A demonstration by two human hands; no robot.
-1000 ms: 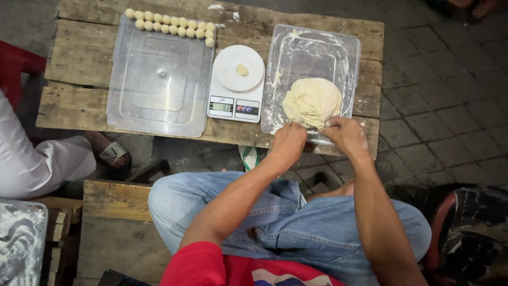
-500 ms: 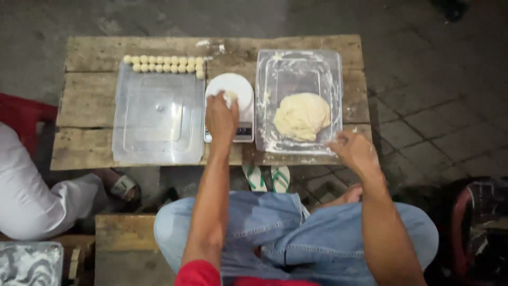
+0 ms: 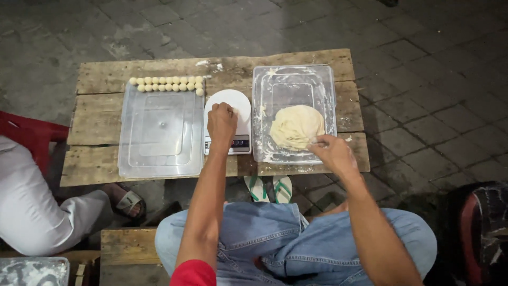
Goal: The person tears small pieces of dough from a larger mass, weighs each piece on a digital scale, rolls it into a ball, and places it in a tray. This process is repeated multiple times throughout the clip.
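Observation:
My left hand (image 3: 221, 123) rests on the round plate of a white kitchen scale (image 3: 239, 106), fingers curled down where a small dough piece lay. That piece is hidden under the fingers. My right hand (image 3: 330, 153) pinches the lower right edge of a large pale dough lump (image 3: 295, 126). The lump lies in a floury clear plastic tray (image 3: 328, 85) on the right of the wooden table (image 3: 100, 111). A row of several small dough balls (image 3: 166, 83) lines the far edge of a clear plastic lid (image 3: 159, 132) left of the scale.
Another person in white (image 3: 32, 212) sits at the left with a sandalled foot (image 3: 124, 202) near the table. A red stool (image 3: 29, 132) stands beside them. Green flip-flops (image 3: 267, 188) lie under the table, and a dark bag (image 3: 476, 233) sits at the right.
My left hand left the dough lump, moved to the scale and now curls over its plate. My right hand came off the table edge back to the lump. The view shifted.

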